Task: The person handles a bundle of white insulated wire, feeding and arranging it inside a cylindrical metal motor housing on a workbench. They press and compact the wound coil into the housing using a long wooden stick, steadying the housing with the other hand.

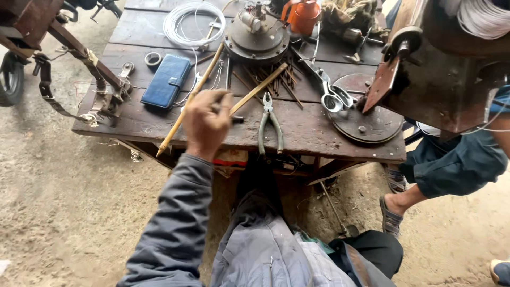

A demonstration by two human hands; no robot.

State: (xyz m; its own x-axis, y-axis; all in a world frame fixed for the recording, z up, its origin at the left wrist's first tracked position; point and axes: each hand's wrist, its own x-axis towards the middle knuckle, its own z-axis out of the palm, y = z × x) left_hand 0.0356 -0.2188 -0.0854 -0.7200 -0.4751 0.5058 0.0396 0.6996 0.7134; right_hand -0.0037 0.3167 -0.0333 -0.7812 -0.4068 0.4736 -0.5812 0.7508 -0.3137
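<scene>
Near the front edge of the wooden table (319,133), our left hand (206,123) curls closed around a small dark tool (237,119). Pliers (269,123) lie at three o'clock, a bamboo stick (188,101) at nine. Our right hand is out of view.

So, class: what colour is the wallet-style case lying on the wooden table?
Dark blue; the case shows best in the head view, left of the person's hand.

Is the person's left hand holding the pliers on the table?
No. The left hand rests among the long sticks, while the pliers lie apart on the table, untouched.
</scene>
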